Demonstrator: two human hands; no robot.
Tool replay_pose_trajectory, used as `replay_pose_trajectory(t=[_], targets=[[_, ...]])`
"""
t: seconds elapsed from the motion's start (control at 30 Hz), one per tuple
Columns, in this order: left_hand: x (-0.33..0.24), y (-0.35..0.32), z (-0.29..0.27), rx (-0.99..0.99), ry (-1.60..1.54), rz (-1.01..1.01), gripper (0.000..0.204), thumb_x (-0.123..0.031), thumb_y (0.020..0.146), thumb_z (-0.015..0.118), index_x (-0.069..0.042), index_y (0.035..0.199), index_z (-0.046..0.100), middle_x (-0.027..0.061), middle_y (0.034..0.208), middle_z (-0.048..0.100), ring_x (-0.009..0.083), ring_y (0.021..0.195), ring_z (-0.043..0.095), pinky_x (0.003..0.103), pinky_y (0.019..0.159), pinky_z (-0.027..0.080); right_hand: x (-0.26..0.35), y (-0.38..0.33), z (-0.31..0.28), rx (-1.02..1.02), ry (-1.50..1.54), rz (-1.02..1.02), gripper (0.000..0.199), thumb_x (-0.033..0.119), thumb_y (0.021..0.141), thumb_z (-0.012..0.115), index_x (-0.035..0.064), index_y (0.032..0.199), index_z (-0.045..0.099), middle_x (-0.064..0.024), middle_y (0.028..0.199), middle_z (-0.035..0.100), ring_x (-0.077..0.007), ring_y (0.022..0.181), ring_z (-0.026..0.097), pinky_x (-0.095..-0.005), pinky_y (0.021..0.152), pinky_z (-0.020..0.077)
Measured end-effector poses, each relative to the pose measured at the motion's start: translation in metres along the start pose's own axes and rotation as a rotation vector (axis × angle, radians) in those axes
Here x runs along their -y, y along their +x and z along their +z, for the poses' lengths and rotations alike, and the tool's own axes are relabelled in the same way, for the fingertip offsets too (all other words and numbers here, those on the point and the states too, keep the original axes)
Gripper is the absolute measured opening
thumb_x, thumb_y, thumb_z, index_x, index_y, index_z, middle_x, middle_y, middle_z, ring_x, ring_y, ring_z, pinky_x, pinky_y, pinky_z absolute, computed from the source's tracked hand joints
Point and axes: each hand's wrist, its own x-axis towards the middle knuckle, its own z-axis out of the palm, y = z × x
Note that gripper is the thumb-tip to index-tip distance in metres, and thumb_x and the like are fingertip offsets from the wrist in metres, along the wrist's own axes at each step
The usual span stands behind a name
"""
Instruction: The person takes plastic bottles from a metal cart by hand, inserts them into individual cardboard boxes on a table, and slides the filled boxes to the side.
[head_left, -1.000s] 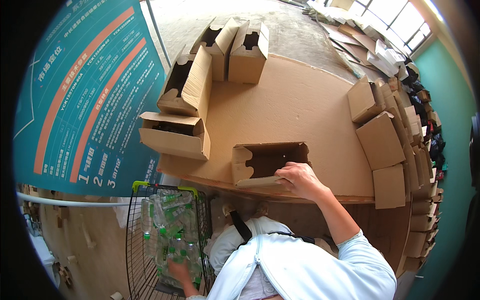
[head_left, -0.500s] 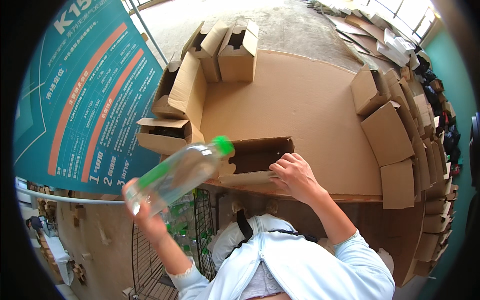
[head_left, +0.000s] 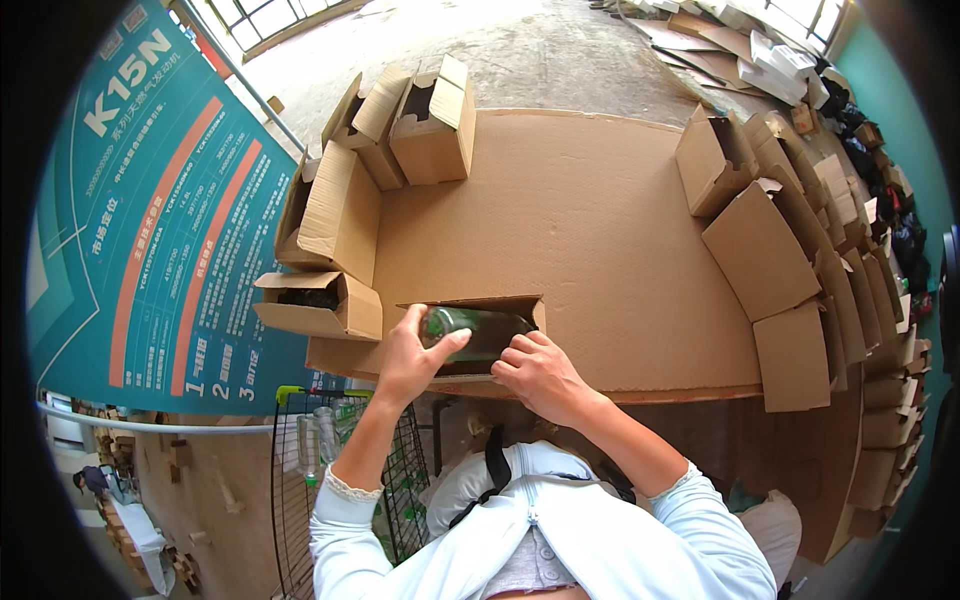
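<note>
A clear plastic bottle (head_left: pixel 468 328) with green on it lies partly inside an open cardboard box (head_left: pixel 541 313) at the near edge of the worktable. My left hand (head_left: pixel 408 358) is closed around the bottle's base end; its far end is hidden down in the box. The fingers of my right hand (head_left: pixel 540 378) pinch the box's near wall by its right end.
Open cardboard boxes (head_left: pixel 345 225) stand along the table's left side, and several more (head_left: pixel 765 245) lean in rows at the right. A brown cardboard sheet (head_left: pixel 580 220) covers the table. Below left stands a wire cart (head_left: pixel 290 520) of bottles. A teal banner (head_left: pixel 150 230) rises at left.
My left hand has brought the bottle from above the cart, rightward and down into the box. My right hand stays on the box's near wall. The view has shifted slightly.
</note>
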Motion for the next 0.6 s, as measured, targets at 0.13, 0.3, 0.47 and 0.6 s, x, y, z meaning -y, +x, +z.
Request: replay_pose_trajectory(t=[0.13, 0.3, 0.47, 0.6], targets=[[0.012, 0.0, -0.016, 0.11, 0.63, 0.207, 0.046, -0.021, 0.085, 0.07, 0.006, 0.12, 0.06, 0.0228, 0.106, 0.066, 0.0373, 0.096, 0.066, 0.041, 0.087, 0.052, -0.009, -0.002, 0.0, -0.028, 0.009, -0.017, 0.008, 0.01, 0.079, 0.067, 0.0086, 0.083, 0.06, -0.0041, 0.081, 0.058, -0.0217, 0.087, 0.056, -0.0347, 0.085, 0.0442], [-0.003, 0.004, -0.03, 0.469, 0.638, -0.006, 0.035, -0.016, 0.087, 0.064, 0.004, 0.116, 0.065, 0.026, 0.103, 0.068, 0.0406, 0.093, 0.066, 0.043, 0.086, 0.052, -0.008, -0.003, 0.004, -0.008, 0.025, -0.012, 0.011, 0.013, 0.084, 0.068, 0.0088, 0.081, 0.059, -0.0034, 0.08, 0.059, -0.0223, 0.085, 0.056, -0.0353, 0.083, 0.0451], [-0.008, -0.01, -0.042, 0.196, 0.361, 0.046, 0.04, -0.023, 0.089, 0.066, 0.002, 0.12, 0.063, 0.0231, 0.116, 0.067, 0.0358, 0.11, 0.064, 0.037, 0.096, 0.049, -0.008, -0.01, -0.015, -0.219, 0.035, 0.074, 0.024, 0.016, 0.08, 0.071, 0.0082, 0.101, 0.063, -0.0102, 0.106, 0.061, -0.0268, 0.104, 0.057, -0.0363, 0.095, 0.044], [0.004, -0.037, -0.06, -0.058, 0.298, 0.216, 0.046, -0.027, 0.08, 0.077, 0.001, 0.116, 0.067, 0.0204, 0.129, 0.061, 0.0359, 0.121, 0.058, 0.04, 0.103, 0.044, -0.016, -0.022, -0.015, -0.467, 0.238, 0.282, 0.046, 0.02, 0.079, 0.076, 0.0067, 0.119, 0.058, -0.0131, 0.126, 0.056, -0.0317, 0.117, 0.055, -0.0414, 0.103, 0.0423]])
